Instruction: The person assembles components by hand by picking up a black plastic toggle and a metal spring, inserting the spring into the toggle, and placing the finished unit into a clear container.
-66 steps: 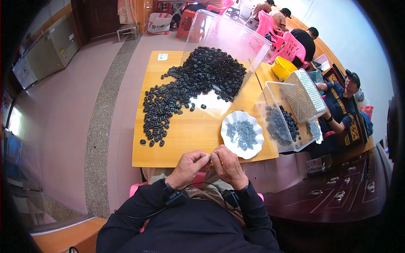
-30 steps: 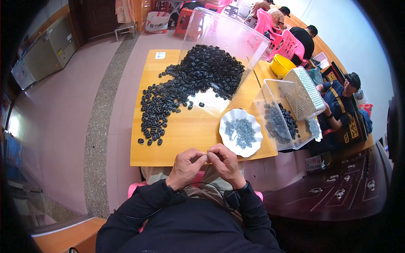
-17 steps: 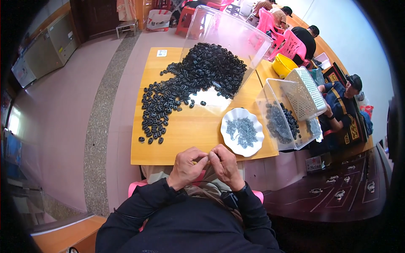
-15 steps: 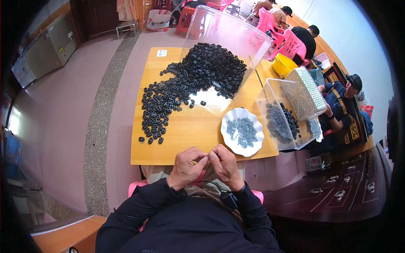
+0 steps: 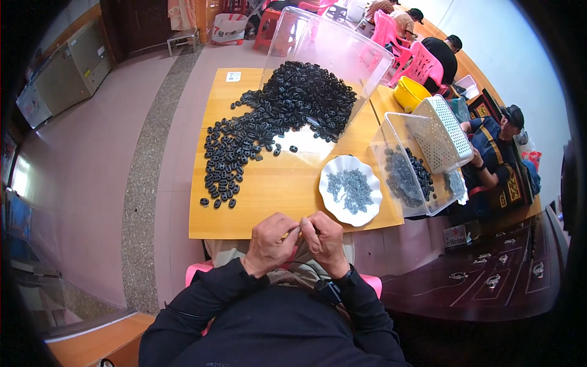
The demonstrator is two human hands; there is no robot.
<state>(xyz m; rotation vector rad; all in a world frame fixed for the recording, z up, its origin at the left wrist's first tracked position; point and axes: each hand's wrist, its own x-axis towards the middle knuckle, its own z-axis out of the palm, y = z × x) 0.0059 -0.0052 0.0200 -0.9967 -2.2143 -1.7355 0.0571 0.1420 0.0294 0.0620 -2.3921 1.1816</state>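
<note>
Close together at the table's near edge, my left hand [image 5: 273,243] and my right hand [image 5: 324,240] are both closed, thumbs and fingertips almost meeting. Whatever they pinch is too small or hidden to make out. Beyond the right hand, a white scalloped plate [image 5: 330,205] bears a heap of small clear-grey pieces [image 5: 353,191]. Many small black oval pieces with two holes [image 5: 224,160] are strewn over the wooden table [image 5: 269,211] ahead of the left hand. They spread from a larger black pile [image 5: 312,92] in the mouth of a tipped clear plastic bin [image 5: 373,67].
Right of the plate stands a clear box [image 5: 391,144] with more black pieces and a white perforated basket [image 5: 441,134]. A yellow bowl [image 5: 411,93] is behind it. Another person [image 5: 492,150] sits at the right; several others sit at the back near pink chairs [image 5: 422,64].
Both hands stay together at the table edge, with only slight finger movement. The pieces, plate and bins look the same.
</note>
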